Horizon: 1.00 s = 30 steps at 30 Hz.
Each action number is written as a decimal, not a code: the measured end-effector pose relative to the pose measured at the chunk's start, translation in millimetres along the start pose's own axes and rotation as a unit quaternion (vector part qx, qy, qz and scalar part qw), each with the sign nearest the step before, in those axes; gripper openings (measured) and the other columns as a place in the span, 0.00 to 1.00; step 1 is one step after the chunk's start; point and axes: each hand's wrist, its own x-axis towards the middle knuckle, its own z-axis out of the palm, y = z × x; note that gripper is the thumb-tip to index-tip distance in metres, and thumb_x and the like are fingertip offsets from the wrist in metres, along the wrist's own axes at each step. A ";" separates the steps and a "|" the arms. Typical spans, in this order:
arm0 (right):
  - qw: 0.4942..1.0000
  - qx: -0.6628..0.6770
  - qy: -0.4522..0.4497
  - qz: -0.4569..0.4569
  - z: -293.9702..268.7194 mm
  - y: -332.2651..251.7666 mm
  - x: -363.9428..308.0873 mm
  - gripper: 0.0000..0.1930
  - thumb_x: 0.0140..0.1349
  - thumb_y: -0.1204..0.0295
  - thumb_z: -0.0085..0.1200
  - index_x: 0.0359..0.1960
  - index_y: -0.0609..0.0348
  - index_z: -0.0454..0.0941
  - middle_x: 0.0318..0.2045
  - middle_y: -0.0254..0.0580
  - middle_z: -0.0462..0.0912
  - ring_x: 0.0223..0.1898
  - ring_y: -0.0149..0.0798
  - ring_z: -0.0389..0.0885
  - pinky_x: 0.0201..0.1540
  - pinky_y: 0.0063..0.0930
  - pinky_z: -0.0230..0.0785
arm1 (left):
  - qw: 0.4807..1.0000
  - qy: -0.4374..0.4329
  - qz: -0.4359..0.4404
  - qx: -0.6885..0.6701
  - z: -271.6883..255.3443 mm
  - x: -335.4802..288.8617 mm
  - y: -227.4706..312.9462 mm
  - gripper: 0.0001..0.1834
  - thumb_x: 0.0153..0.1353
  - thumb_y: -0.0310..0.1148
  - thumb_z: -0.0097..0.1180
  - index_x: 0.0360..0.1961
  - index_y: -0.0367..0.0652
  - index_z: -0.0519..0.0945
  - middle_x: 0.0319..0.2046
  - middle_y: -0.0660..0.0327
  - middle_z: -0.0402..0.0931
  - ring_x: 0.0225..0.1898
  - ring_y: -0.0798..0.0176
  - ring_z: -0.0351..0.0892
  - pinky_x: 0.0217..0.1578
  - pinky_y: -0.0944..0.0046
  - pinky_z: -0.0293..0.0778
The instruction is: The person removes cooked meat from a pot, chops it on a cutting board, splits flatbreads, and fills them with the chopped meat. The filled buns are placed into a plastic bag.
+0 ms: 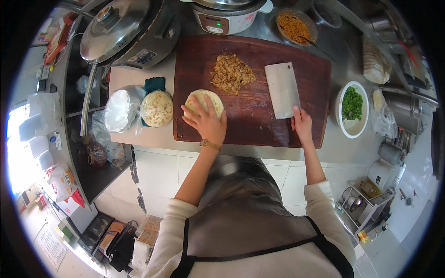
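My left hand lies with spread fingers on a round flatbread at the left part of the dark wooden chopping board. In my right hand is the handle end of a wide cleaver, its blade lying flat on the board and pointing away from me. Between bread and cleaver, farther back, sits a heap of chopped brown filling. Left of the board, more round flatbreads rest beside a dark green cloth; my fingers are apart from those.
A white bowl of chopped green herbs stands right of the board. Behind it are a bowl of orange-brown crumbly food with a spoon and a rice cooker. A lidded electric pan and white plastic-wrapped containers occupy the left side.
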 end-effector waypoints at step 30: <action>0.978 0.062 -0.200 0.021 80.9 -38.6 -78.3 0.22 0.69 0.56 0.55 0.24 0.60 0.72 0.14 0.31 0.71 0.13 0.24 0.68 0.16 0.23 0.59 | 0.605 -0.101 -0.120 -0.781 -40.2 5.9 -39.8 0.31 0.76 0.43 0.28 0.76 0.44 0.47 0.71 0.60 0.55 0.70 0.62 0.56 0.68 0.63 0.52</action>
